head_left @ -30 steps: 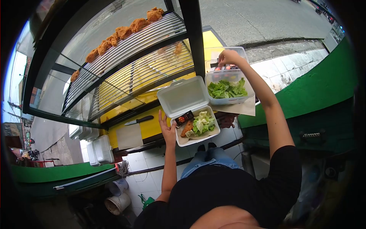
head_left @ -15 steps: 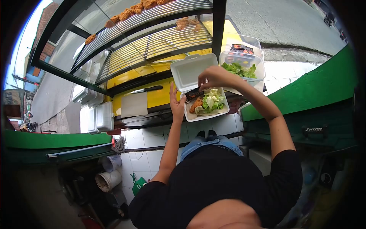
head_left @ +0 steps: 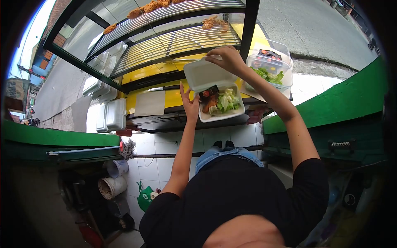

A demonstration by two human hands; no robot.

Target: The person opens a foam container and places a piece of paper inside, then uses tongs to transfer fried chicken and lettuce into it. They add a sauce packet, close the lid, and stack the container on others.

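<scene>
Head view, looking down at a food stall. Your right hand (head_left: 225, 58) gripped the far edge of the raised lid (head_left: 206, 74) of a white foam box (head_left: 219, 115), fingers curled over the rim and thumb beneath it. Your left hand (head_left: 189, 101) lay flat and open against the box's left side, fingers pointing upward, holding nothing. The box sat on the yellow worktop (head_left: 171, 99), directly ahead of you, and contained a piece of fried chicken (head_left: 210, 103), lettuce (head_left: 226, 101) and a dark sauce packet (head_left: 209, 91) at its upper left corner. Just to the right of the box stood a clear tub (head_left: 285, 82) of lettuce, with a second clear tub (head_left: 271, 53) of dark packets behind it. To the left, a knife (head_left: 159, 88) lay above a white cutting board (head_left: 149, 103), and stacked closed foam boxes (head_left: 111, 115) stood further left. Behind the worktop, a glass display case (head_left: 165, 37) held fried chicken pieces on wire racks.
</scene>
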